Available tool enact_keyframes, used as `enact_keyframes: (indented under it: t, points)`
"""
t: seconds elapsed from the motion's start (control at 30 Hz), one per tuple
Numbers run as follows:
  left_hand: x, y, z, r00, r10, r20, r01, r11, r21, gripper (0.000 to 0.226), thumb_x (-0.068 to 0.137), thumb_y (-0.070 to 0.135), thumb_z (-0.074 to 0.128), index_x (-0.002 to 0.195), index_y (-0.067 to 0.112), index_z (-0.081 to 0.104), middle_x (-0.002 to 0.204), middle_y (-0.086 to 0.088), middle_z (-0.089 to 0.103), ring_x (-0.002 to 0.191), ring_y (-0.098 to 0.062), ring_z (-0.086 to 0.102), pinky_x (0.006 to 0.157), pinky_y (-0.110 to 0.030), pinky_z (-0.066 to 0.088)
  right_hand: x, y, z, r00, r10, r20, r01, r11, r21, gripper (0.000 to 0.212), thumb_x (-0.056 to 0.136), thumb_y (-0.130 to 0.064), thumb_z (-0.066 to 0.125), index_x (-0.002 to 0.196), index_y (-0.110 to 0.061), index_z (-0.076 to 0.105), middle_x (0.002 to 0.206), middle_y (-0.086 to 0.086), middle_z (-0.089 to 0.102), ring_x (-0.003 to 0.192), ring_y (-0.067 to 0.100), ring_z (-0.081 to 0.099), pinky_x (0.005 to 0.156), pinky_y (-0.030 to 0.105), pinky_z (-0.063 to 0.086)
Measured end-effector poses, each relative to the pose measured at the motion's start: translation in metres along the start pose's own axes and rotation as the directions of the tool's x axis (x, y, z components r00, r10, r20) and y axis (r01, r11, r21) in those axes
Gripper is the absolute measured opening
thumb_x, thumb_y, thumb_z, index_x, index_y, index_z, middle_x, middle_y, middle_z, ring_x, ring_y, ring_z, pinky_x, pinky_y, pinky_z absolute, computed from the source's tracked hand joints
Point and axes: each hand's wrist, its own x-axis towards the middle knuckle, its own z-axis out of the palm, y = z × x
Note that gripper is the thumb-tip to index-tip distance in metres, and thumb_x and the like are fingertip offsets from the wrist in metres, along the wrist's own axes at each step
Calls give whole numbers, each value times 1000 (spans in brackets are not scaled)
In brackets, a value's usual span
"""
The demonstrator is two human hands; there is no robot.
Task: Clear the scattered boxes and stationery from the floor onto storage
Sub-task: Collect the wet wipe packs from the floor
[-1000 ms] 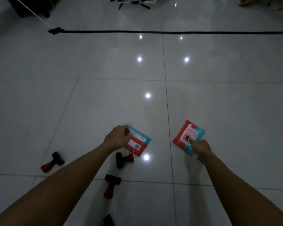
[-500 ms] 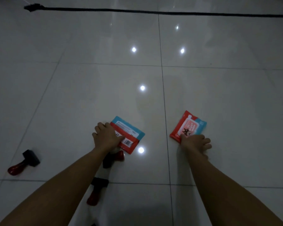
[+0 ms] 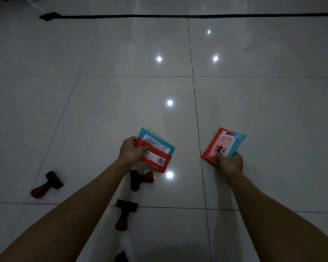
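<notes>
Both hands are closed on soft packs over the glossy tiled floor [image 3: 83,110]: the left hand [image 3: 131,151] curls its thumb across the printed back of the left pack [image 3: 156,150], with its fingers hidden beyond the pack's left edge, and the right hand [image 3: 229,163] pinches the near corner of the right pack [image 3: 223,145], thumb on top. Two packs can be counted, both flat, pillow-like plastic wrappers in red and light blue; the left one shows a barcode and fine text too small to read, the right one a pale label with a small dark cartoon figure. Whether either pack touches the tiles cannot be told. Taking the left pack as landmark, the right pack lies well to its right, across a grout line. Three stamps with red rounded handles and black blocky bases lie on their sides: one [image 3: 140,179] just below the left pack, partly covered by the left forearm, another [image 3: 124,214] further below, a third [image 3: 46,184] well off to its lower left. A dark shape [image 3: 121,257] is cut off at the bottom edge. Far above the left pack a black cord [image 3: 159,16] runs straight across the floor.
</notes>
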Motion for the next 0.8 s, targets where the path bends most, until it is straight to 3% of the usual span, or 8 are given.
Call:
enact_keyframes:
  t: [0.1,0.2,0.4,0.47,0.63,0.8]
  points:
    - [-17,9,-22,1000,20,0,-20,995,-97,19,92,12,70,106,14,58,100,-5,71,76,-12,74,59,-21,58,-19,-23,10,996,-26,85,12,987,159,44,94,-13,68,135,-4,54,122,12,65,90,20,65,70,29,51]
    - [-38,23,-45,1000,2,-24,-7,976,-216,18,94,13,68,109,16,59,99,-4,71,75,-14,75,60,-23,59,-48,-48,26,976,-90,197,50,979,198,32,93,-14,69,124,-8,60,114,13,68,79,13,65,60,24,49]
    - [-69,39,-83,992,-125,-9,110,902,-419,20,96,6,62,114,12,60,110,-11,72,95,-23,74,84,-35,61,-111,-104,46,873,-181,453,60,962,268,21,93,-18,69,112,-16,63,110,6,71,98,20,69,76,34,54]
    - [-82,45,-95,984,-174,35,164,812,-561,13,96,6,61,108,13,62,108,-12,73,98,-25,72,90,-40,59,-134,-116,46,845,-183,503,7,943,331,18,92,-17,68,109,-18,63,111,8,70,104,22,67,79,36,55]
    - [-115,78,-129,954,-184,238,299,488,-820,21,98,17,63,118,13,61,114,-15,72,109,-34,68,98,-61,51,-191,-155,39,783,-177,596,-17,952,305,31,94,-20,66,123,-11,60,116,13,69,107,28,67,83,41,57]
    - [-168,129,-173,982,-172,83,147,402,-904,26,99,13,61,124,10,61,119,-16,71,108,-30,70,84,-38,62,-260,-212,22,774,-140,617,-39,963,268,27,95,-21,66,120,-14,61,114,12,71,105,28,70,81,42,58]
